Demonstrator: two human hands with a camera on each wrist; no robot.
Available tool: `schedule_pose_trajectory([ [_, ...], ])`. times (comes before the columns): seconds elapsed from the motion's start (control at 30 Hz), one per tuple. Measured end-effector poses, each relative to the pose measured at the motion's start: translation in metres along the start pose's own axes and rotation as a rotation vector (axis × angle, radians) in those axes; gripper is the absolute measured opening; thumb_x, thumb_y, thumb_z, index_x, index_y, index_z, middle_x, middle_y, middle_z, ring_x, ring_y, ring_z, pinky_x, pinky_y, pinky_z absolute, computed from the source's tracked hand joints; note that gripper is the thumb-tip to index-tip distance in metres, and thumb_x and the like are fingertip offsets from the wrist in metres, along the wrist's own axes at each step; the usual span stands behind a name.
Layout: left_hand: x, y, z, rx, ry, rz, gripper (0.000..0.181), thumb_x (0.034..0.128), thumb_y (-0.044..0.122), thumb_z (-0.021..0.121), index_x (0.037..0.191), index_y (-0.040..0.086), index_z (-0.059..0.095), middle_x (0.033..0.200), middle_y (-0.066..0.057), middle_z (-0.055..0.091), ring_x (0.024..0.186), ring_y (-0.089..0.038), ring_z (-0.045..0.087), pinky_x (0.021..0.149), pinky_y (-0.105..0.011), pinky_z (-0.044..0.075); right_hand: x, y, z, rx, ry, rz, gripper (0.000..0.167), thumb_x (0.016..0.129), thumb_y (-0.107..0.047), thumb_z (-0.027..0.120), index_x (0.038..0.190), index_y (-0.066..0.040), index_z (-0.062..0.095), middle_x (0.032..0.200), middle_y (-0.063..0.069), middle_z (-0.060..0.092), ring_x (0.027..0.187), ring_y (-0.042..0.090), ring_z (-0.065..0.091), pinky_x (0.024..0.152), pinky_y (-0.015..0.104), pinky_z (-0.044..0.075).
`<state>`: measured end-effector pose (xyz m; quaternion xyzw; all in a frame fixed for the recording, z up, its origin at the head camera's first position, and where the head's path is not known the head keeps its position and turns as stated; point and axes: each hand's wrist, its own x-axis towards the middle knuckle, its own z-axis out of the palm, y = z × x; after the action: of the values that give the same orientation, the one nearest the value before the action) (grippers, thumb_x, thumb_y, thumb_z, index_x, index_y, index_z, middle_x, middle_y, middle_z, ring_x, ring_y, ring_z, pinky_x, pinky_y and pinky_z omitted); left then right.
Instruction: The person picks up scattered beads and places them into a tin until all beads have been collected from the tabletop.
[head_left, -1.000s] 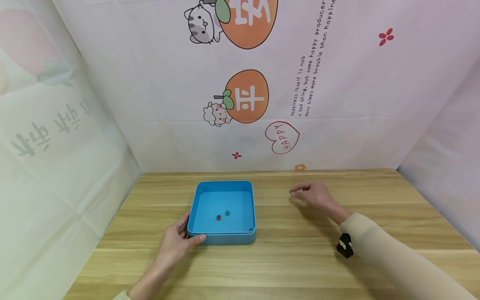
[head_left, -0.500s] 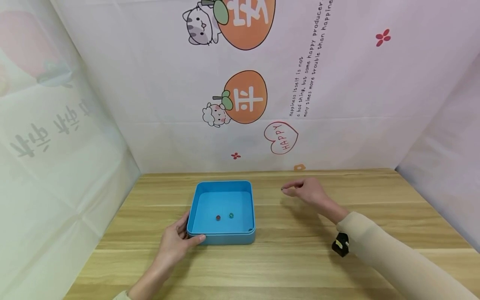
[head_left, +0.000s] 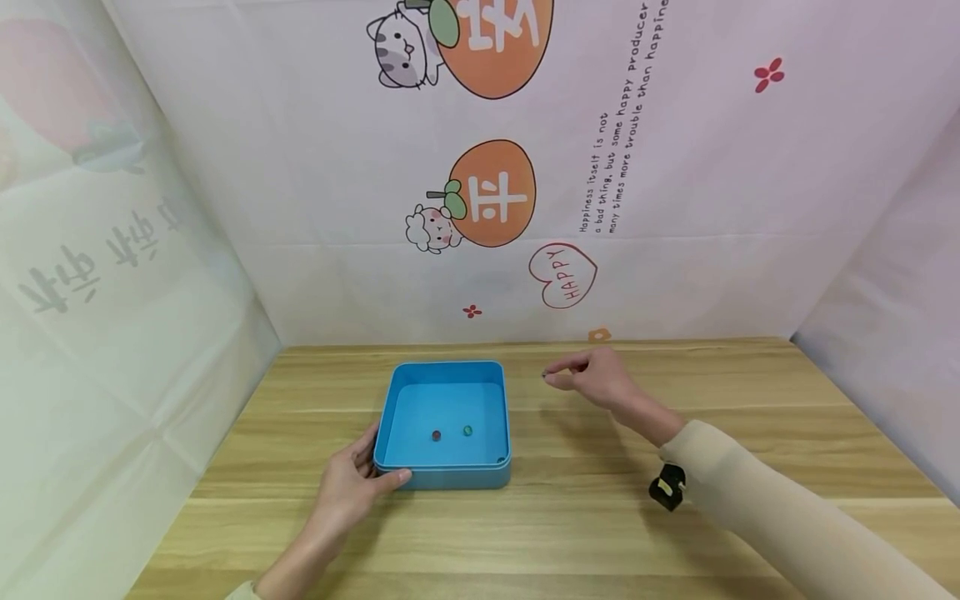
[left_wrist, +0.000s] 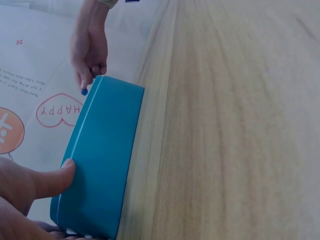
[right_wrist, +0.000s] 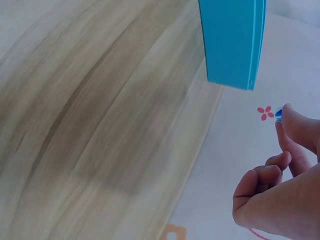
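Note:
A square blue box [head_left: 442,478] without a lid stands on the table. My left hand [head_left: 347,485] grips its near left corner, thumb on the front wall and fingers along the left side. Inside lie a red marble [head_left: 437,436], a green marble [head_left: 468,431] and a small dark marble [head_left: 501,460] in the near right corner. To the right of the box, my right hand [head_left: 600,379] is raised above the table. Between its thumb and index finger it pinches a clear marble with blue in it [right_wrist: 278,114]; the other fingers are curled.
The wooden table [head_left: 600,533] runs back to a printed white cloth [head_left: 360,283]. More cloth hangs at the left and right sides. A black device [head_left: 667,487] sits at the right wrist, by the beige sleeve [head_left: 750,492].
My right hand has moved left toward the box with the pinched marble. In the box, the green marble has rolled a little to the right. My left hand keeps its hold.

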<state>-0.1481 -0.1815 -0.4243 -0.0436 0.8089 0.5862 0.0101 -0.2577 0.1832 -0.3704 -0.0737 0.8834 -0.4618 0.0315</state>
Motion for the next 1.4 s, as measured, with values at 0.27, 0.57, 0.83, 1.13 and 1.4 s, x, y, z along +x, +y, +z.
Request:
schedule_pose_trajectory([
  [0.27, 0.000, -0.001, 0.000, -0.002, 0.001, 0.001, 0.095, 0.0866, 0.006, 0.088, 0.162, -0.006, 0.031, 0.163, -0.029, 0.034, 0.149, -0.041, 0.035, 0.114, -0.047, 0.042, 0.002, -0.011, 0.011, 0.044, -0.029, 0.018, 0.020, 0.096, -0.019, 0.080, 0.111, -0.006, 0.083, 0.081, 0.005, 0.046, 0.082, 0.023, 0.043, 0.067, 0.034, 0.033],
  [0.57, 0.001, -0.001, 0.000, -0.011, -0.008, 0.000, 0.095, 0.0869, 0.006, 0.088, 0.162, -0.006, 0.030, 0.163, -0.029, 0.033, 0.149, -0.042, 0.035, 0.114, -0.049, 0.043, 0.006, -0.021, 0.024, 0.044, -0.038, 0.012, 0.019, 0.096, -0.020, 0.081, 0.110, -0.008, 0.084, 0.080, 0.005, 0.048, 0.082, 0.024, 0.046, 0.066, 0.034, 0.034],
  [0.83, 0.001, 0.000, 0.000, -0.007, -0.003, 0.000, 0.095, 0.0866, 0.005, 0.088, 0.162, -0.006, 0.031, 0.163, -0.030, 0.033, 0.149, -0.042, 0.035, 0.114, -0.049, 0.042, 0.009, -0.030, 0.038, 0.060, -0.041, -0.001, 0.017, 0.096, -0.018, 0.081, 0.109, -0.008, 0.084, 0.081, 0.006, 0.052, 0.082, 0.025, 0.049, 0.065, 0.031, 0.036],
  [1.13, 0.001, -0.001, 0.000, -0.001, -0.002, 0.002, 0.096, 0.0863, 0.006, 0.089, 0.162, -0.006, 0.031, 0.163, -0.030, 0.034, 0.149, -0.043, 0.036, 0.114, -0.050, 0.042, 0.011, -0.040, 0.053, 0.077, -0.050, -0.024, 0.014, 0.094, -0.016, 0.082, 0.106, -0.008, 0.085, 0.077, 0.005, 0.051, 0.074, 0.023, 0.048, 0.058, 0.028, 0.033],
  [1.4, 0.001, 0.000, 0.000, -0.001, 0.005, -0.006, 0.095, 0.0860, 0.006, 0.089, 0.162, -0.006, 0.032, 0.162, -0.030, 0.035, 0.149, -0.043, 0.036, 0.114, -0.050, 0.042, 0.013, -0.049, 0.071, 0.081, -0.055, -0.065, 0.011, 0.093, -0.015, 0.084, 0.102, -0.008, 0.085, 0.078, 0.006, 0.056, 0.072, 0.023, 0.049, 0.057, 0.027, 0.033],
])
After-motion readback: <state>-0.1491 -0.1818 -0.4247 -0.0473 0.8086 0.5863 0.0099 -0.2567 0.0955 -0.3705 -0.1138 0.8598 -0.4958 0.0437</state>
